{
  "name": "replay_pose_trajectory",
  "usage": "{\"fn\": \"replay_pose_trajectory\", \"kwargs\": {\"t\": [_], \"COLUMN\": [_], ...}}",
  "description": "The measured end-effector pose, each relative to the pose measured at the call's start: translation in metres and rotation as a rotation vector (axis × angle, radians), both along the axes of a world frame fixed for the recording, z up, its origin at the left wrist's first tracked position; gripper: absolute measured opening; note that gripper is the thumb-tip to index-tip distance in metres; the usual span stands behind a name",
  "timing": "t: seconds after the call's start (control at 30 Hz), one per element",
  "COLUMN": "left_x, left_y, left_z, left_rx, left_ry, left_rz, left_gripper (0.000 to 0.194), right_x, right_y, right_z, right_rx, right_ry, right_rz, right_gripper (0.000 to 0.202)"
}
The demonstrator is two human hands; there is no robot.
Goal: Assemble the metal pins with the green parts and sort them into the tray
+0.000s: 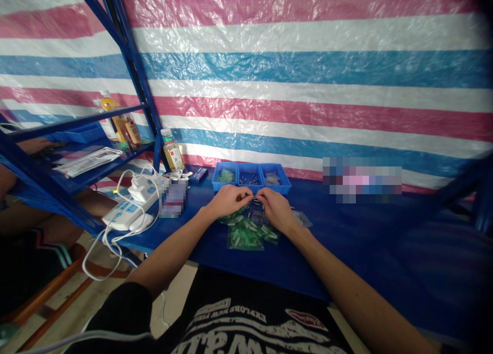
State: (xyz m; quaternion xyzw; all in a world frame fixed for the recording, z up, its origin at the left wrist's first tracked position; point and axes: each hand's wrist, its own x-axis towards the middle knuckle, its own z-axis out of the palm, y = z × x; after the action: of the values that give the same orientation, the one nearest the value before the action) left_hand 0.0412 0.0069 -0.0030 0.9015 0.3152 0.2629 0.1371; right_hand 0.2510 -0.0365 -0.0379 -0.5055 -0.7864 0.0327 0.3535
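Note:
Just in front of the blue three-part tray (pixel 281 189), my left hand (pixel 230 201) and my right hand (pixel 276 210) meet with fingertips almost touching. Both are closed in a pinch, and what lies between the fingers is too small to make out. Below them on the blue table are several small green plastic bags (pixel 245 235) with pale pieces in them. Thin dark and pale sticks lie under the fingers, partly hidden. The tray's left compartment has green pieces (pixel 225 176), the middle one dark slender pieces (pixel 248 179), the right one small clear pieces (pixel 271 179).
A clear packet (pixel 302 219) lies right of my right hand. Leftward are a power strip (pixel 127 205) with looped white cables, a drink bottle (pixel 172 151) and a small dark box (pixel 198 174). A blue metal frame (pixel 134 71) rises there; another person's hand (pixel 34 146) shows beyond.

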Motion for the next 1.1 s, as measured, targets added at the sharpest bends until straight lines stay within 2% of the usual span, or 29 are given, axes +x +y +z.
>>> {"fn": "replay_pose_trajectory", "kwargs": {"t": [0.1,0.33,0.6,0.77,1.1], "left_x": [0.0000,-0.0003,0.0001,-0.0001,0.0004], "left_y": [0.0002,0.0005,-0.0004,0.0005,-0.0001], "left_z": [-0.0001,0.0013,0.0014,0.0010,0.0012], "left_rx": [-0.004,0.005,0.008,0.017,0.013], "left_ry": [-0.005,-0.002,0.004,0.002,0.001], "left_rz": [-0.001,0.013,0.008,0.010,0.010], "left_gripper": [0.021,0.021,0.023,0.022,0.023], "right_x": [0.0004,0.0007,0.0017,0.0003,0.0007], "right_y": [0.0004,0.0008,0.0019,0.0002,-0.0004], "right_z": [-0.0010,-0.0040,-0.0034,-0.0016,-0.0023], "right_rx": [-0.007,-0.001,-0.014,-0.008,-0.009], "right_ry": [-0.007,0.014,-0.011,0.018,-0.022], "right_rz": [-0.005,-0.011,-0.040,-0.022,-0.041], "right_gripper": [0.021,0.009,0.017,0.011,0.011]}}
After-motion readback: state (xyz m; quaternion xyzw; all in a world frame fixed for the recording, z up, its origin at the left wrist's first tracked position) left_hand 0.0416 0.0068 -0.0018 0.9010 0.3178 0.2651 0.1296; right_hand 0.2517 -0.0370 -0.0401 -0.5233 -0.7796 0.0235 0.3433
